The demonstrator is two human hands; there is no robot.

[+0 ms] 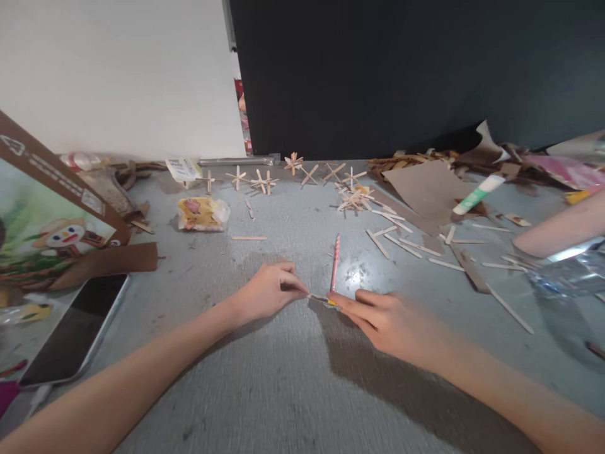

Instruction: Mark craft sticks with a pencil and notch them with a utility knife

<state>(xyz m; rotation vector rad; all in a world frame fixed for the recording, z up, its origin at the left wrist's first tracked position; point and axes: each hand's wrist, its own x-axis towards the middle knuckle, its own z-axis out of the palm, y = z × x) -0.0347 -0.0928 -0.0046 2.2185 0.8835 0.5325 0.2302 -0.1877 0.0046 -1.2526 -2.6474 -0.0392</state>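
Note:
My left hand is closed in a pinch on one end of a small thin stick-like piece low over the grey table. My right hand holds the other end, where a bit of yellow shows, its fingers pressed together around it. A pink pencil lies on the table just beyond the two hands. Loose wooden craft sticks are scattered to the right, and several small star-shaped stick assemblies stand in a row near the back.
A phone lies screen-up at the left beside a printed cardboard box. A yellow snack packet, a glue tube, cardboard scraps and a plastic bottle sit around. Another person's arm reaches in from the right.

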